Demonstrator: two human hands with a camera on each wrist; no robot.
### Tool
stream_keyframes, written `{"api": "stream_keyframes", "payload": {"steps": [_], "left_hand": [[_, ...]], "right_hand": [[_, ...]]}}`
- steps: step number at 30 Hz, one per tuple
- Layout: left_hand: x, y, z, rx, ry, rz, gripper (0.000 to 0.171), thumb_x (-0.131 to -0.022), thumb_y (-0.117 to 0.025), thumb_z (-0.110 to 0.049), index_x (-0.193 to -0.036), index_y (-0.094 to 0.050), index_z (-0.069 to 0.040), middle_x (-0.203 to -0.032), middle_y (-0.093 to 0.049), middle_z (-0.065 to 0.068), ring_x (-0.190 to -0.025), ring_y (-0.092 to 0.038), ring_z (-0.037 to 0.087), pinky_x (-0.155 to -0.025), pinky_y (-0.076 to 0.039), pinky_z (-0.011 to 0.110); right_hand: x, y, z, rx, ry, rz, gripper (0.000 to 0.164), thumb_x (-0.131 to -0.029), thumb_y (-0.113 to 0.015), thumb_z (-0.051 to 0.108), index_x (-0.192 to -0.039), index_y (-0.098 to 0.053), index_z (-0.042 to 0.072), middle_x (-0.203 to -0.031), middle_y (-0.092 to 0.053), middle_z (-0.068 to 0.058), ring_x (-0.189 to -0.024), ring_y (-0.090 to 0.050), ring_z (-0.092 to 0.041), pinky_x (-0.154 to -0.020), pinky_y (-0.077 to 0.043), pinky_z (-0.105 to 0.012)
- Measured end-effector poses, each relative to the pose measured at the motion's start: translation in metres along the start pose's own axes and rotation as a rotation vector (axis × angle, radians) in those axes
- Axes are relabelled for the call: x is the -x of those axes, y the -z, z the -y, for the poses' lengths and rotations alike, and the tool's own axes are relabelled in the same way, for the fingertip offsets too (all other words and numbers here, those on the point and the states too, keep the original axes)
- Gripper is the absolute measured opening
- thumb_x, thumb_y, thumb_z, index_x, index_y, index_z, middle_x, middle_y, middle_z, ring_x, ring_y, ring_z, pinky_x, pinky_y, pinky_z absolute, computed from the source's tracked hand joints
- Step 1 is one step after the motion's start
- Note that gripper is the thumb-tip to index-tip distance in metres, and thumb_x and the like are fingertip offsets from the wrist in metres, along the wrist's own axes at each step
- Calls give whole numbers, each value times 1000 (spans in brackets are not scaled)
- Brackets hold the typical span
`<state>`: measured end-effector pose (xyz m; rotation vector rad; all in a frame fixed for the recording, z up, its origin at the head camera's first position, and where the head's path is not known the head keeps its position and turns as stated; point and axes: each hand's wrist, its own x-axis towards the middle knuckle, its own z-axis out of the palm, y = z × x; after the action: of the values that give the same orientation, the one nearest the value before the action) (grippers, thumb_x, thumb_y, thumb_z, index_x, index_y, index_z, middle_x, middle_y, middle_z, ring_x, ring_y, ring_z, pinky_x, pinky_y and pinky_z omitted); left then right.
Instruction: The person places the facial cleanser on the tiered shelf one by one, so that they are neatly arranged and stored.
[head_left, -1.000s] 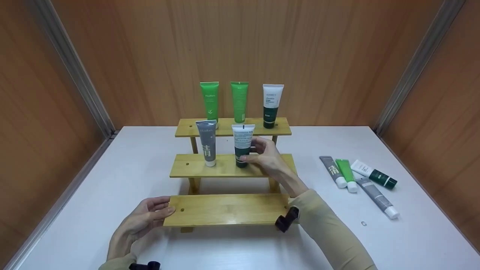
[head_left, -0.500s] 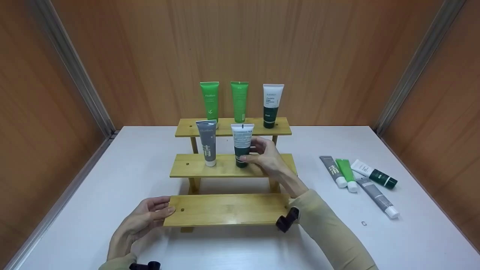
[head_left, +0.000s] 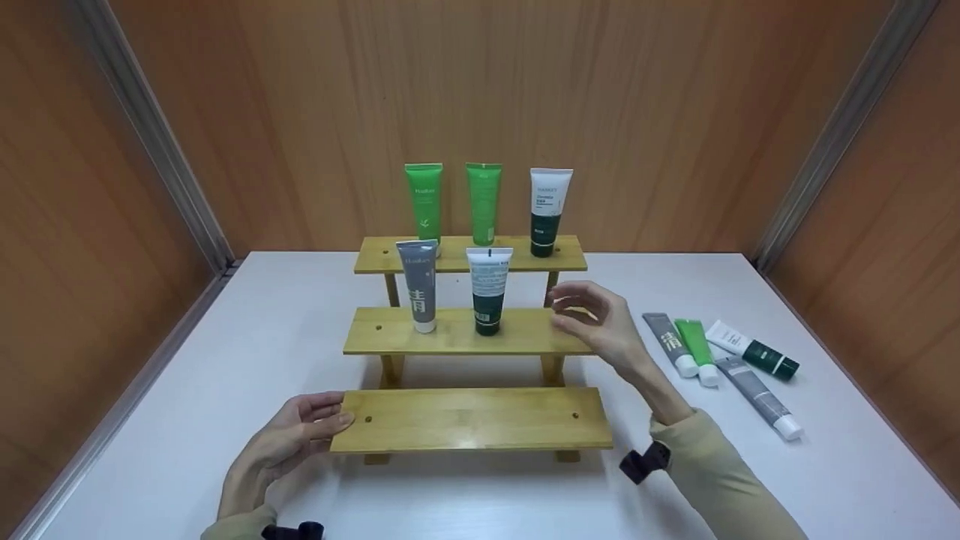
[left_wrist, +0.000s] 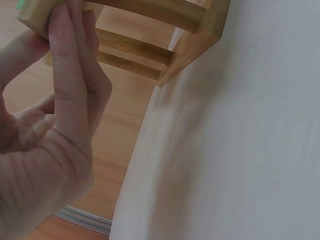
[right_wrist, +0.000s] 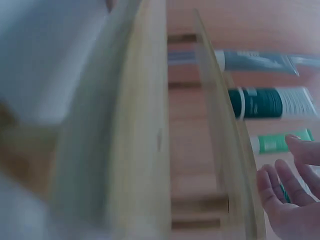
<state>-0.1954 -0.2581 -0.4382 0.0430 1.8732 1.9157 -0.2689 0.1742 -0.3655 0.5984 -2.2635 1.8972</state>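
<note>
A three-tier wooden display stand stands on the white table. My left hand pinches the left end of its lowest board, fingers pressed against the wood in the left wrist view. My right hand is at the right end of the middle board, fingers loosely bent and holding nothing. To its left, a white and dark green squeeze tube stands cap down on that board, beside a grey tube. On the top board stand two green tubes and another white and dark green tube.
Several tubes lie on the table at the right: a short grey one, a green one, a white and dark green one and a longer grey one. Wooden panels enclose the back and sides.
My right hand has let go of the white and dark green tube on the middle board and moved right. The tube stays upright. My left hand keeps its hold on the lowest board.
</note>
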Motion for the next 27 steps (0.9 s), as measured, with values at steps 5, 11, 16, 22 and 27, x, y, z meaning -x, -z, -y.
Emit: {"api": "stream_keyframes", "payload": {"steps": [5,11,16,22,27], "left_hand": [[0,0,-1,-2,-4,9,80,-96,-68,-16,-151,-20,17,-113,-65,1,-100,-69,10,-88,-60,24],[-1,-1,0,12,11,-5,81,-95,-69,-15,-151,-20,17,-113,-65,1,-100,-69,10,-88,-60,24],[-2,-2,1,9,21,-9,80,-96,-69,-15,-151,-21,16,-113,-65,1,-99,-69,10,-88,-60,25],[-2,-2,0,5,27,-17,80,-96,-69,-16,-151,-21,16,-113,-66,1,-99,-69,11,-88,-60,25],[-2,-1,0,9,28,-15,82,-95,-69,-17,-152,-19,16,-115,-65,2,-101,-69,11,-90,-60,25]], "right_hand": [[19,46,-22,132,41,-123,35,-89,-73,-2,-123,-63,-6,-117,-65,-21,-101,-65,-14,-89,-56,-15],[40,98,-57,378,-71,-164,36,-94,-68,4,-128,-61,-4,-124,-63,-23,-110,-63,-18,-94,-52,-14],[54,128,-77,513,-200,-77,46,-96,-65,5,-139,-51,-6,-143,-50,-31,-137,-45,-46,-118,-40,-51],[62,144,-89,541,-311,37,55,-98,-62,10,-148,-42,-3,-156,-32,-34,-146,-27,-54,-121,-27,-63],[64,147,-93,564,-340,80,59,-98,-62,12,-150,-39,-3,-156,-32,-34,-146,-26,-53,-121,-26,-62]]}}
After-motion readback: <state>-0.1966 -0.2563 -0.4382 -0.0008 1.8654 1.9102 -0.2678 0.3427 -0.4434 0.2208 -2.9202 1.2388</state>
